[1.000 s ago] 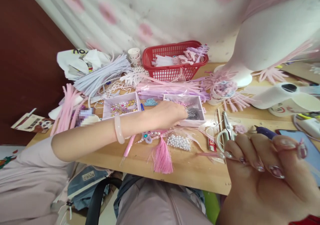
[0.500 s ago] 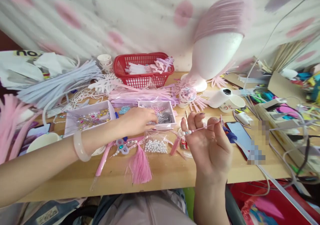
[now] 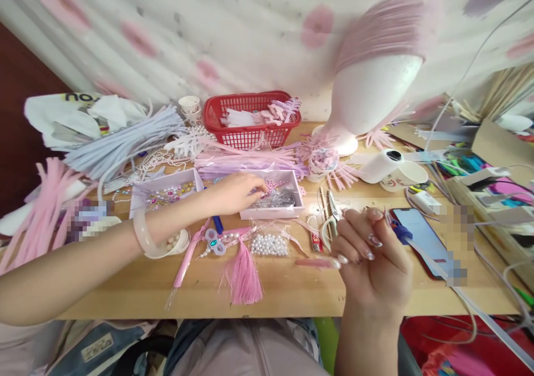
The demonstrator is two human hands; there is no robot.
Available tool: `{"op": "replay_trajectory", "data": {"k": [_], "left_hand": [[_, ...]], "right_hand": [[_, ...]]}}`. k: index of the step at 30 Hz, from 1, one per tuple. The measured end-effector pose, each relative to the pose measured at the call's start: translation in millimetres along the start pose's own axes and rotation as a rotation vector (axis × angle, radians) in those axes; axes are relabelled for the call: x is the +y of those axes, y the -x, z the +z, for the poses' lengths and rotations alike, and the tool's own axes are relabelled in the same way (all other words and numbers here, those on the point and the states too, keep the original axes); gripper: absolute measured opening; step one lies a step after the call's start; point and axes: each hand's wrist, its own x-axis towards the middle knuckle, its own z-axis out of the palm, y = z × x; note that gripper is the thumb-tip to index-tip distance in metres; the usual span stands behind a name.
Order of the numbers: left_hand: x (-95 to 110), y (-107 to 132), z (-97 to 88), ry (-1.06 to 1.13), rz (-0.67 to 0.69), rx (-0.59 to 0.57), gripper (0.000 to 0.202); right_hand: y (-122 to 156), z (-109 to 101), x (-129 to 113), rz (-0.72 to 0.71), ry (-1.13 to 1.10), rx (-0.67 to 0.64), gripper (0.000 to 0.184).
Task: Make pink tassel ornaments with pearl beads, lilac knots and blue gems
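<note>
My left hand (image 3: pixel 236 191) reaches into a shallow white box (image 3: pixel 271 212) of small pink and dark bits, its fingers pinched together over the contents; what they hold is hidden. A pale bangle (image 3: pixel 144 236) sits on that wrist. My right hand (image 3: pixel 373 256) is raised over the table's front, palm towards me, fingers curled shut around a thin pink pipe cleaner (image 3: pixel 315 262) that sticks out to the left. A pink tassel (image 3: pixel 244 273) and a pile of white pearls (image 3: pixel 269 245) lie between the hands.
A white foam head (image 3: pixel 367 95) with pink pipe cleaners stands at the back. A red basket (image 3: pixel 250 120), a tray of gems (image 3: pixel 167 192), bundles of pipe cleaners (image 3: pixel 120 142), scissors (image 3: pixel 329 220), a phone (image 3: pixel 421 240) and cables crowd the wooden table (image 3: pixel 292 292).
The view swung right, then settled. My right hand dropped a little and curled tighter. My left hand stays in the white box.
</note>
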Motion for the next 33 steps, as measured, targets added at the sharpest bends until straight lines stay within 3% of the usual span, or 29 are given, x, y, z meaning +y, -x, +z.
{"op": "replay_trajectory", "data": {"k": [4,11,15,20,25,28,30,33], "left_hand": [[-0.3,-11.2,4.4,0.023,0.009,-0.089,0.028],[1.7,-14.0,-2.3,0.114,-0.031,-0.073,0.017],[12.5,-0.1,-14.1,0.256,0.017,0.002,0.017],[31.1,19.5,-19.8,0.494,0.024,-0.01,0.012],[30.3,35.6,-19.0,0.663,0.064,-0.189,0.016],[30.4,46.5,-14.4,0.596,0.162,-0.281,0.036],[34.2,53.2,-9.3,0.466,0.213,-0.26,0.041],[41.0,61.1,-1.1,0.362,0.211,-0.127,0.027]], "right_hand": [[3.2,-0.7,-1.7,0.06,0.203,0.046,0.018],[0.7,0.7,0.9,0.056,0.726,0.16,0.022],[-11.2,4.6,7.4,-0.019,0.925,0.076,0.021],[-23.2,10.7,17.5,-0.024,1.095,-0.085,0.023],[-20.5,10.6,22.5,-0.122,1.101,-0.121,0.018],[-17.3,10.9,21.8,-0.102,0.991,-0.185,0.014],[-16.4,11.7,20.7,-0.068,0.936,-0.215,0.013],[-17.2,12.1,20.1,-0.028,0.882,-0.223,0.016]]}}
